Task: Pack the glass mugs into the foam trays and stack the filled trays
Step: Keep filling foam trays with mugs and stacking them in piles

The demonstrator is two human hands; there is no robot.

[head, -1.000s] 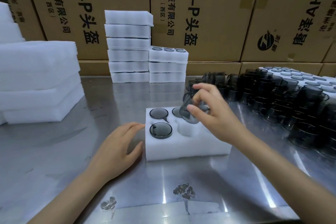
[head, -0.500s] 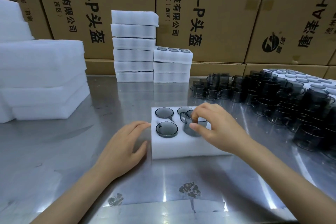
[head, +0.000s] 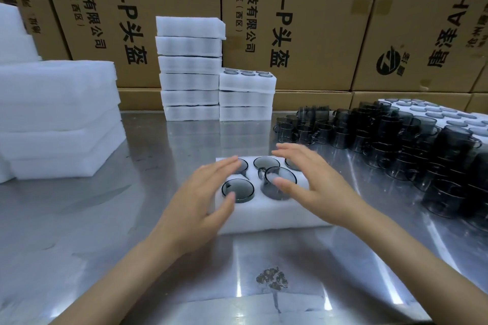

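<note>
From the head view we see the foam tray [head: 266, 215] sitting mid-table on the steel table [head: 105, 219], smoky glass mugs [head: 280, 179] seated in its pockets. Our left hand [head: 200, 200] and right hand [head: 314, 179] hover over it, fingers straight and spread, gripping nothing. Loose mugs [head: 396, 137] crowd the right side; filled tray stacks [head: 216, 82] stand behind.

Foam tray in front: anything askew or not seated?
Yes. In the foam tray, the front-middle mug sits tilted and proud of its pocket, while the front-left mug lies nearly flush. Both hands, left hand and right hand, are open above it.
</note>
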